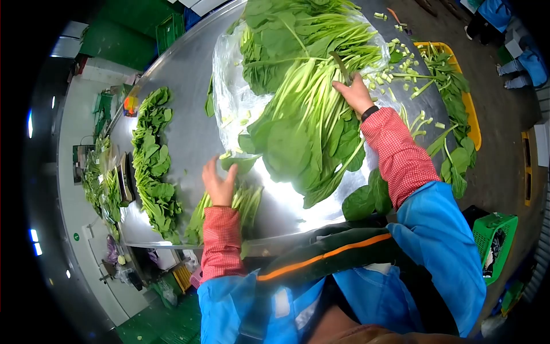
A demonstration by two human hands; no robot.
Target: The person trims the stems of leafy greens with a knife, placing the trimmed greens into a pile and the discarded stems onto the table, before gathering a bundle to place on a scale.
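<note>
As I watch upper ctr, R hand (356, 96) grips knife (342, 67) | L hand (219, 182) fingers spread, L of ctr | loose stems (306, 83) may roll → knife slip

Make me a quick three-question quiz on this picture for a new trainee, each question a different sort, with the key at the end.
1. Multiple choice: which wrist shows a dark band?
A) left only
B) right only
C) both

2. True or false: the left hand is gripping the yellow crate.

3. Fill in the blank: clear ____ shows beside the large pile of greens.

Key:
1. B. The band sits just behind the right hand.
2. False. The left hand is well away from the yellow crate, on the other side of the pile.
3. Plastic.
</note>
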